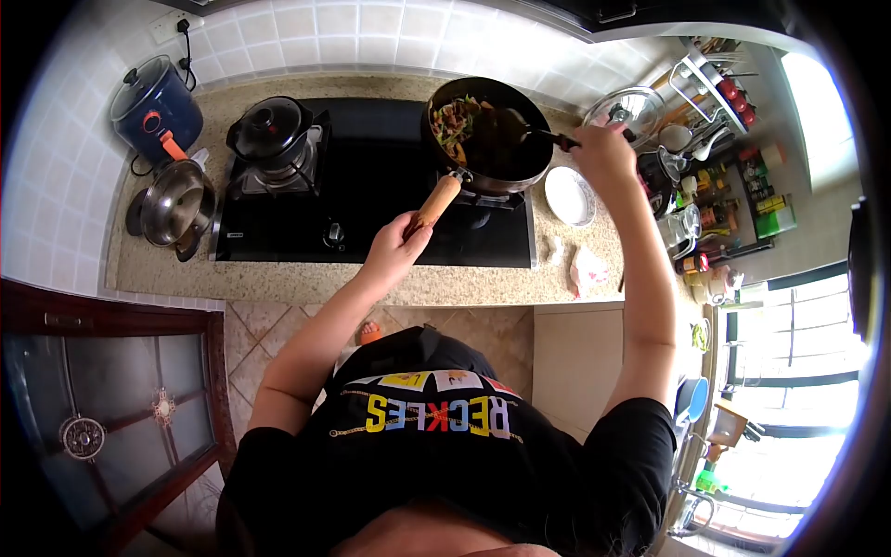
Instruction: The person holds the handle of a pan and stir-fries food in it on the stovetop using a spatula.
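Observation:
My left hand (399,243) is wrapped round the wooden handle (436,202) of a dark wok (534,172) on the right burner. In my right hand (603,150) is the handle of a dark spatula (512,125), whose head reaches into the wok. A heap of cooked food (455,128), with green and reddish-brown pieces, lies against the wok's left side. The rest of the wok's inside looks dark. Just right of the wok, below my right hand, stands a white bowl (570,197). A glass lid (640,110) leans behind my right hand.
On the left burner sits a lidded black pot (271,130). A dark blue cooker (153,107) and a steel pan (174,204) stand at the left. Bottles and jars (715,213) crowd the right side. A crumpled plastic bag (587,271) lies near the counter's front edge.

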Demonstrator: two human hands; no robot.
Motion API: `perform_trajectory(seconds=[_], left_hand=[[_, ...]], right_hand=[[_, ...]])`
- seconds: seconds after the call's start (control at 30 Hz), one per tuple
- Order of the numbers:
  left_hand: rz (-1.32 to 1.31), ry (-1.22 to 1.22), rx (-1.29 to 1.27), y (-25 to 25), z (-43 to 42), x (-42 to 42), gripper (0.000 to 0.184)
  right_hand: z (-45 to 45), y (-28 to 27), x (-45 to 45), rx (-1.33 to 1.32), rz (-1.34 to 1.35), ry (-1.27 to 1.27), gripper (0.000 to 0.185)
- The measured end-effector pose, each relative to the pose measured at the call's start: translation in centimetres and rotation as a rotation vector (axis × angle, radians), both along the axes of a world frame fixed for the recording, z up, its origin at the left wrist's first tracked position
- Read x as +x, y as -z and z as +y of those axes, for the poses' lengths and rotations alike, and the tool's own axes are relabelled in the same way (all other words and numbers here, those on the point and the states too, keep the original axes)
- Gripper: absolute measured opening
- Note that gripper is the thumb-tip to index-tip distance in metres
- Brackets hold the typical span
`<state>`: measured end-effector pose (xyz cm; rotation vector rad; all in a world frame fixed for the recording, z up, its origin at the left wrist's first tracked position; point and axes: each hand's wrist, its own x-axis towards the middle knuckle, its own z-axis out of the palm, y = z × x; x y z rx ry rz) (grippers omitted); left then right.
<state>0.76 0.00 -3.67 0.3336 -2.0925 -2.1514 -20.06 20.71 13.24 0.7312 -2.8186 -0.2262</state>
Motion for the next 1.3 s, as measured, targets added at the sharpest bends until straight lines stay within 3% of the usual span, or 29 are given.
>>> perform_trajectory(seconds=[0.1,0.17,0.23,0.3,0.4,0.43,0.53,0.63,0.7,0.73,0.8,0.97,1.1,1.13,1.2,1.3], left_hand=[[0.018,0.004,0.011,0.1,0.0,0.0,0.025],[0.016,0.03,0.014,-0.1,-0.1,0.1,0.025],[0.023,0.034,0.011,-0.2,-0.2,0.1,0.024],[0.033,0.048,0.009,-0.2,-0.3,-0.2,0.024],[-0.005,0.051,0.01,0.1,-0.2,0.0,0.024],[-0.018,0.049,0.029,-0.1,-0.2,0.1,0.025],[-0.037,0.054,0.037,-0.3,-0.3,0.0,0.025],[-0.029,0.055,0.025,-0.1,-0.5,-0.1,0.026],[-0.015,0.052,0.036,-0.2,-0.4,-0.1,0.027],[-0.029,0.05,0.008,-0.5,-0.5,-0.1,0.027],[-0.044,0.053,-0.021,-0.6,-0.4,0.1,0.027],[-0.009,0.023,0.009,0.0,-0.4,0.0,0.027],[-0.059,0.032,0.002,-0.5,-0.4,0.1,0.026],[-0.031,0.02,-0.002,-0.5,-0.3,0.1,0.026],[-0.003,0.008,-0.001,-0.6,-0.1,0.1,0.025],[-0.036,0.03,0.005,-1.1,-0.3,0.2,0.025]], right_hand=[[0.9,-0.4,-1.5,0.063,-0.073,0.121,0.027],[0.2,1.6,-1.8,-0.049,-0.044,0.13,0.024],[1.1,6.2,-4.7,0.036,-0.145,-0.106,0.021],[1.5,8.6,-3.5,-0.179,-0.101,-0.461,0.018],[1.6,3.6,2.2,-0.039,-0.15,-0.35,0.026],[3.2,2.7,2.1,-0.002,-0.121,-0.419,0.039],[5.5,-2.0,3.2,-0.036,0.017,-0.375,0.037],[5.1,-6.2,5.8,0.03,-0.044,-0.315,0.039],[4.8,-4.3,5.6,0.133,-0.08,-0.256,0.021],[4.1,-2.7,5.5,0.154,0.043,-0.426,0.013],[1.4,0.5,5.0,0.365,0.104,-0.255,0.01],[2.1,3.4,1.5,-0.147,-0.04,-0.12,0.019],[2.1,4.8,1.9,-0.116,-0.017,-0.003,0.015],[2.6,7.2,1.4,-0.18,0.049,-0.146,0.017],[3.0,10.9,1.3,0.028,0.019,-0.214,0.026],[3.7,8.3,5.3,0.086,-0.026,-0.335,0.036]])
